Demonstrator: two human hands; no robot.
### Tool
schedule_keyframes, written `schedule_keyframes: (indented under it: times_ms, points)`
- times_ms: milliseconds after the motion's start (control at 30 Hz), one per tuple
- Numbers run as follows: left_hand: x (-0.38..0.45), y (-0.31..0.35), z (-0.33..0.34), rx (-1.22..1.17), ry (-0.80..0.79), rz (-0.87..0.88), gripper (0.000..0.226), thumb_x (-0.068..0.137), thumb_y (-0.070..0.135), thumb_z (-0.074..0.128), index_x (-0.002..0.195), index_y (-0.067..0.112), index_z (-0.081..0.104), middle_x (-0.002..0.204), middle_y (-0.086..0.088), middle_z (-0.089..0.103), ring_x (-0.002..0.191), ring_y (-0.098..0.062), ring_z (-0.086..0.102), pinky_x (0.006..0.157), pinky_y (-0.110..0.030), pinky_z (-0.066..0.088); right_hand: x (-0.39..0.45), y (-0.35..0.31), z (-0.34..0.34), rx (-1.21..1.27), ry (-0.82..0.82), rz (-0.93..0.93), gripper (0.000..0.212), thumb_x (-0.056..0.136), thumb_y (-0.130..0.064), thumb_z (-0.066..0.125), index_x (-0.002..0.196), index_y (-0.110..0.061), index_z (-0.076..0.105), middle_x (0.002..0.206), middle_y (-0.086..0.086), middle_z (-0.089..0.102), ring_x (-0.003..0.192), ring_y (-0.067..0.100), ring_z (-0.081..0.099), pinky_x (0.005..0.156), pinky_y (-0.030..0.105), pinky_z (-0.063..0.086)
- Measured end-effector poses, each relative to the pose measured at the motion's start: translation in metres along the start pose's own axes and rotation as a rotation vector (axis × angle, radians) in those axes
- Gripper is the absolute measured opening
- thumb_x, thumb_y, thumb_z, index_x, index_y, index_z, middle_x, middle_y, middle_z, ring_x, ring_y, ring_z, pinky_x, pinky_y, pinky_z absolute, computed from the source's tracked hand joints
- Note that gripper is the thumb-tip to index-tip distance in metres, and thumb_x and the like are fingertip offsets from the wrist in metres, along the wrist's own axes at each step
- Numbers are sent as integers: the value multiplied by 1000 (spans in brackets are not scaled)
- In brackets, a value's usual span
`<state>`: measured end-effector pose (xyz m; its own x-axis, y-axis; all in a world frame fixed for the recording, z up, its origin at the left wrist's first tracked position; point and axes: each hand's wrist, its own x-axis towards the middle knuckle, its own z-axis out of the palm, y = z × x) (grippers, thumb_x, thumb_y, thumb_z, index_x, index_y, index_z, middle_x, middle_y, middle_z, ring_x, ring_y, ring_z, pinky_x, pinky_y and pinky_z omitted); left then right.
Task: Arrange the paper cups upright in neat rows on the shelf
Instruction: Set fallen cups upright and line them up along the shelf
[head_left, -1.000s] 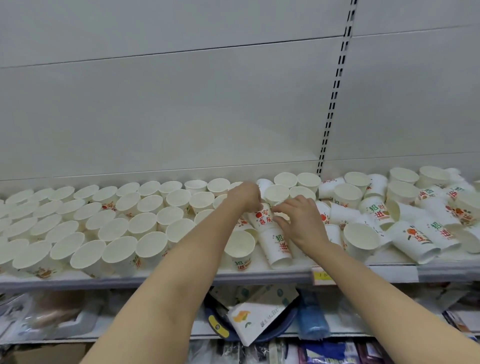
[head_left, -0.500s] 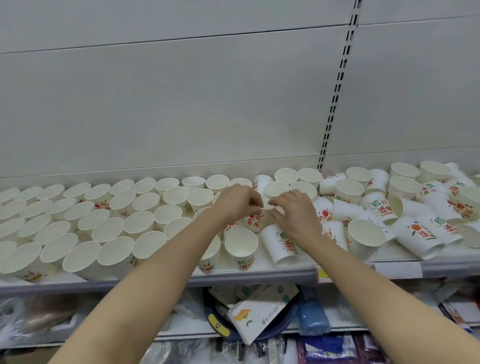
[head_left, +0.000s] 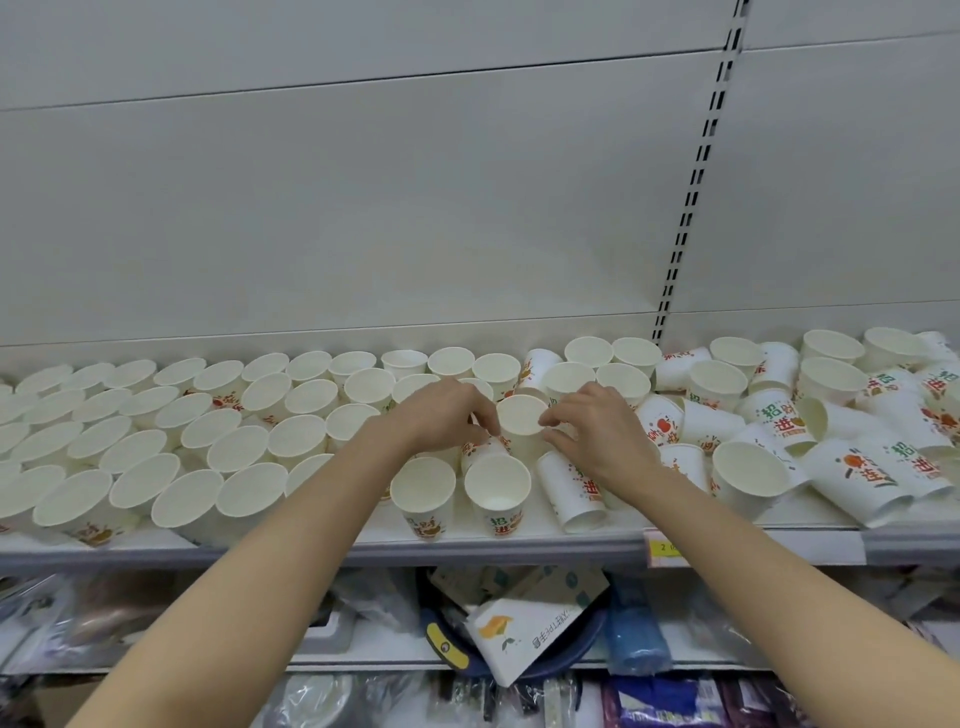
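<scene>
A white paper cup (head_left: 521, 414) stands upright mid-shelf, held between both hands at its rim. My left hand (head_left: 441, 415) pinches its left side and my right hand (head_left: 597, 426) pinches its right side. Several upright cups (head_left: 156, 431) fill neat rows on the left of the shelf (head_left: 493, 543). Two upright printed cups (head_left: 497, 486) stand at the front below my hands, with a tipped cup (head_left: 571, 491) lying beside them. On the right, several cups (head_left: 872, 467) lie tumbled or stand in disorder.
The white back panel (head_left: 363, 208) with a slotted upright (head_left: 691, 197) rises behind the shelf. A yellow price tag (head_left: 670, 546) sits on the shelf lip. Below are a lower shelf with a paper pack (head_left: 519, 629), a blue bundle (head_left: 636, 634) and plastic-wrapped goods.
Both hands have come together on one cup and turned it mouth-up between them; a second upright cup now stands at the front beside the first.
</scene>
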<state>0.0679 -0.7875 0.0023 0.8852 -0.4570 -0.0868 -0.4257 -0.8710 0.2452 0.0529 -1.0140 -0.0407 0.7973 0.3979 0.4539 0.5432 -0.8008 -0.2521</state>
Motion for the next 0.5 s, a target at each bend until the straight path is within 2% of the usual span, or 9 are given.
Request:
schedule_keyframes:
  times_ms: [67,133,200,400,500]
  points:
    - [-1,-2,0,1,-2,-9,18,85,21,70,100,28,75,102,11,71,85,-8,62,84,-32,51,-12,1,-8,-3,-86,-32,20,80,-33,72,97,-23,73,94,-7,70,95,23,53,83,37,40]
    - [-1,-2,1,14,-39,-10,21,82,21,73,101,27,74,105,11,71,86,-7,61,85,-32,51,-20,1,-14,-79,-226,-48,32,82,-41,68,110,-27,68,104,-9,67,100,19,47,87,36,38]
    - [-1,0,3,6,-70,-14,23,79,22,76,102,27,74,104,12,71,87,-7,61,86,-33,52,-20,1,-17,-160,-297,-61,39,83,-44,63,118,-28,63,110,-8,63,102,18,43,87,34,36]
    - [1,5,6,19,-66,-7,23,81,30,75,104,26,74,100,12,69,86,-8,58,83,-31,52,-18,-3,-15,-224,-344,-30,37,86,-44,58,117,-25,59,110,-4,62,102,19,41,86,35,34]
    - [1,8,8,100,-34,0,21,82,35,74,101,25,74,98,10,70,86,-9,58,78,-30,51,-17,-5,-15,-224,-345,-8,38,87,-44,57,120,-26,59,113,-3,62,104,20,42,88,36,36]
